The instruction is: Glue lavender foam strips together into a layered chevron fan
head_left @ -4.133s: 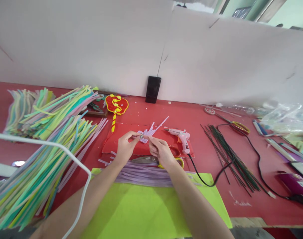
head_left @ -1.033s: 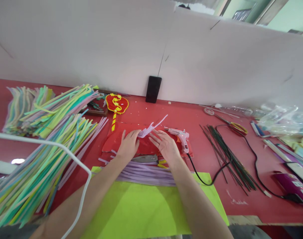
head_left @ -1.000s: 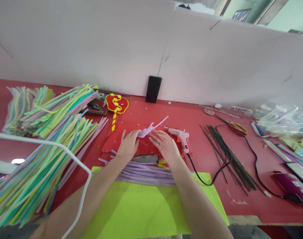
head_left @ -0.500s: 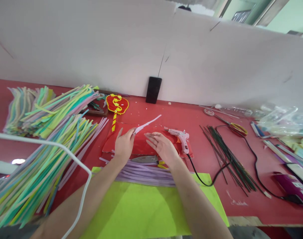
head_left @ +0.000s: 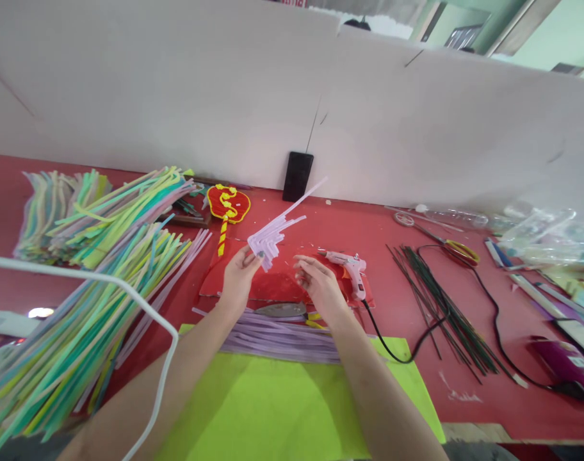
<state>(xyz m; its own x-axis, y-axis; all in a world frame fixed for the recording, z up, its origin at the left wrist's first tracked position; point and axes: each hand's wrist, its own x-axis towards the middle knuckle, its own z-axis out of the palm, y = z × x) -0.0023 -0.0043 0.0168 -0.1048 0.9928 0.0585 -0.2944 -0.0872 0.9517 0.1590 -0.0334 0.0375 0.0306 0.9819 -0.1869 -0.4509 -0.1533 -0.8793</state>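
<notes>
**A:** Where is the lilac piece right now?

**B:** Up off the worktop [head_left: 369,224], in the left hand [head_left: 238,276]. Thumb and fingers pinch the lilac strip piece [head_left: 273,230] at its lower corner. Its long ends point up and away from the person.

**A:** And the right hand?

**B:** The right hand [head_left: 318,285] is empty, with the fingers loosely curled. It hangs over the red sheet [head_left: 273,288] just right of the piece and does not touch it.

**A:** How much looks done?

**B:** I'd judge that 1 piece is formed. Several strips sit side by side, bent at the same corner, with ends stepped from short to long. They hold together while lifted by 1 corner, but I cannot tell whether glue joins them.

**A:** And what is left?

**B:** Plenty of stock, by the look of it. A row of loose lilac strips [head_left: 282,336] lies just nearer the person than both hands, along the far edge of a lime-green sheet [head_left: 273,403]. The yellow-handled cutters [head_left: 285,310] lie between that row and the hands. A big heap of pastel strips [head_left: 81,301] sits well to the left of the left hand.

**A:** Any tools close by?

**B:** The pink glue gun [head_left: 347,266] rests just right of the right hand, with its cord attached. A bundle of dark green wires [head_left: 440,301] lies farther right, well apart from both hands.
</notes>
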